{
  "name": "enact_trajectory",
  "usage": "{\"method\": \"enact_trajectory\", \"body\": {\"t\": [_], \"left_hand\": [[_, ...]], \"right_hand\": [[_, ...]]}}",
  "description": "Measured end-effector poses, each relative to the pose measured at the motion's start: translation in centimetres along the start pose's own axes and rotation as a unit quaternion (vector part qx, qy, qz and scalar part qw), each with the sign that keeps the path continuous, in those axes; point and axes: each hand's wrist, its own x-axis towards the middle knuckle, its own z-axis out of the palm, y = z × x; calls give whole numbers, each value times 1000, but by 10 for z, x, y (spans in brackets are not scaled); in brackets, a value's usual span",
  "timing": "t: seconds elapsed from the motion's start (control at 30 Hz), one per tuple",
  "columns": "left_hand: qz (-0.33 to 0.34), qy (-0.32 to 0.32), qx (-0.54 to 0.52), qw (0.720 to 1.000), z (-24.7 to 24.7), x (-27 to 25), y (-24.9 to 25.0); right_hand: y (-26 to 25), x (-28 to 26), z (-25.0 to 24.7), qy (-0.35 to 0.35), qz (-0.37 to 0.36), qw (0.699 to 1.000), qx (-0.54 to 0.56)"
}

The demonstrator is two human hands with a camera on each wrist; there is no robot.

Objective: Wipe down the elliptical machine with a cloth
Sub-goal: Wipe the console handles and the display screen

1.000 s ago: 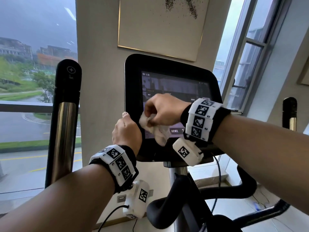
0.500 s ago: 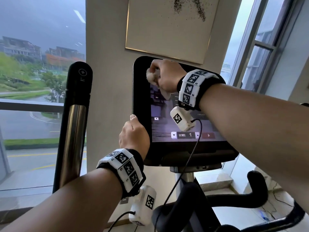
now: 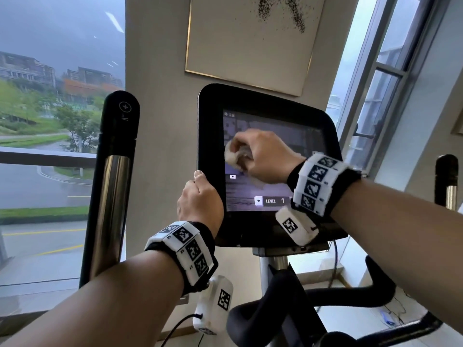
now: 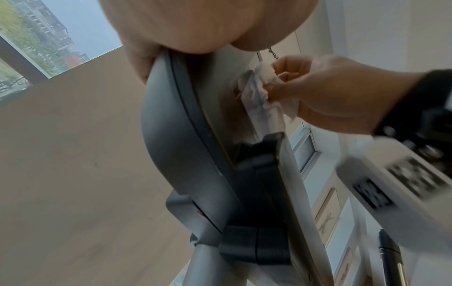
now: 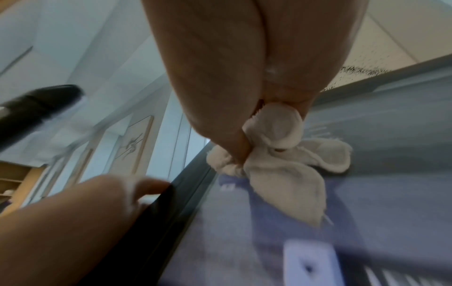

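Observation:
The elliptical's black console (image 3: 323, 126) faces me with its screen lit, showing "LEVEL 1". My right hand (image 3: 263, 156) grips a bunched white cloth (image 3: 235, 155) and presses it against the left half of the screen; the cloth (image 5: 281, 164) fans out flat on the glass in the right wrist view. My left hand (image 3: 200, 204) holds the console's left edge, thumb on the front bezel, fingers behind it. The left wrist view shows that edge (image 4: 176, 135) from below, with the cloth (image 4: 259, 91) beyond it.
A tall black and chrome moving handle (image 3: 112, 176) stands left of the console, another (image 3: 447, 181) at the far right. Black fixed handlebars (image 3: 338, 299) curve below the console. A wall with a framed picture (image 3: 250, 41) lies behind, windows on both sides.
My right hand has swept the cloth from the lower screen up to the top left corner, then back down to the left middle. The left hand has kept its hold on the edge.

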Motion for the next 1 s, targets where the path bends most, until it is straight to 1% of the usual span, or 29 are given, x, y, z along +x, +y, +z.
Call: {"method": "enact_trajectory", "body": {"t": [0.17, 0.27, 0.33, 0.5, 0.73, 0.87, 1.0], "left_hand": [[0, -1, 4, 1000, 0, 0, 0], [0, 1, 1, 1000, 0, 0, 0], [0, 2, 3, 1000, 1, 0, 0], [1, 6, 14, 1000, 1, 1, -1], [5, 9, 17, 1000, 2, 2, -1], [1, 13, 18, 1000, 3, 2, -2], [1, 11, 19, 1000, 3, 1, -1]], "right_hand": [[-3, -43, 9, -79, -31, 996, -3], [-2, -50, 12, -94, -47, 994, -5], [-1, -45, 12, -95, -45, 994, -10], [11, -3, 4, -28, -18, 999, -31], [41, 68, -27, 20, 61, 995, -72], [51, 82, -33, 33, 71, 994, -75], [55, 72, -30, 25, 77, 994, -75]]}}
